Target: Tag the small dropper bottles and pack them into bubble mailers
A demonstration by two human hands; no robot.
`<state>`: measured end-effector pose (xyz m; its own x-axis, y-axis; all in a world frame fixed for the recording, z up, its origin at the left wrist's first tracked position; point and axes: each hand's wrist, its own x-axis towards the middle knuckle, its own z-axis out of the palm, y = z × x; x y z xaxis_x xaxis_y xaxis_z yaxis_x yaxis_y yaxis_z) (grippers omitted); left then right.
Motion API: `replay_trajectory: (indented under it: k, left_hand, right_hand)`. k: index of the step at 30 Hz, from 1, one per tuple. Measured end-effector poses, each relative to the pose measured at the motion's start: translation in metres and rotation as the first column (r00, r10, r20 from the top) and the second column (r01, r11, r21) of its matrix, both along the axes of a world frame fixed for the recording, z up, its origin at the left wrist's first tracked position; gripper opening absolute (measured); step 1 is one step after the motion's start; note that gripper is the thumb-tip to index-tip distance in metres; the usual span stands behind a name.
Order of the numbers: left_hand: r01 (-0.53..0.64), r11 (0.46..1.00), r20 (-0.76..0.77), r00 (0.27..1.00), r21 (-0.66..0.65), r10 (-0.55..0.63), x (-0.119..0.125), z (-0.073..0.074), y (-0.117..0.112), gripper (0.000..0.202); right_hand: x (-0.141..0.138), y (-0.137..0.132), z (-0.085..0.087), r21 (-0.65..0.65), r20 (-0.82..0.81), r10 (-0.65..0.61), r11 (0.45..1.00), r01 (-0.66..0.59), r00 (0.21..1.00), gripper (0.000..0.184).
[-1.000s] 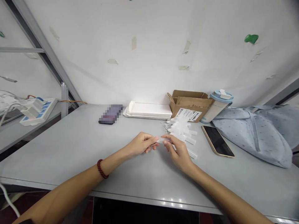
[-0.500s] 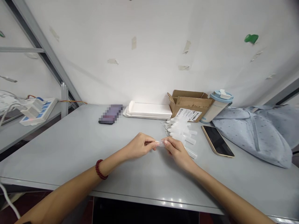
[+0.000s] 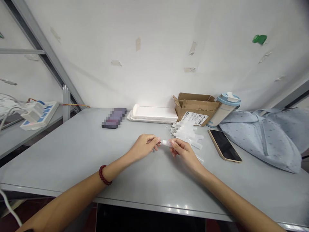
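Observation:
My left hand [image 3: 144,147] and my right hand [image 3: 185,152] meet over the middle of the grey table [image 3: 72,151]. Between their pinched fingertips is a small clear plastic tube [image 3: 166,142], held at both ends. A red bead bracelet [image 3: 104,175] sits on my left wrist. Just behind my right hand lies a pile of similar clear tubes [image 3: 187,132] with thin wires.
A phone [image 3: 225,145] lies face up to the right. Behind it are a light blue bag [image 3: 267,137], a blue-lidded cup [image 3: 224,109], a cardboard box [image 3: 196,109], a stack of white trays [image 3: 154,114] and a dark phone [image 3: 114,118]. A power strip [image 3: 38,115] sits far left.
Both hands have shifted slightly away from me and turned the tube between their fingertips. The left fingers moved off the tube's middle toward its end.

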<state>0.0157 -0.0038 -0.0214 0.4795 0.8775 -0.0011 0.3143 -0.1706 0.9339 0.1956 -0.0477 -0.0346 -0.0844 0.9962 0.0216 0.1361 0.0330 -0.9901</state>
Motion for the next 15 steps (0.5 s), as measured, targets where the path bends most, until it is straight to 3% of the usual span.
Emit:
replay_trajectory:
  k: [8,15]
  left_hand:
    - [-0.059,0.997,-0.035,0.998,-0.041,0.058,-0.0061,-0.005,0.0102,0.03]
    - [-0.095,0.975,0.069,0.991,-0.201,0.111,-0.0019,-0.0012,0.0091,0.034]
  right_hand:
    - [0.0023,0.0011,0.002,0.029,-0.037,-0.169,0.985,0.17,0.985,0.039]
    - [0.0036,0.0011,-0.0006,0.062,-0.055,-0.199,0.977,0.203,0.978,0.038]
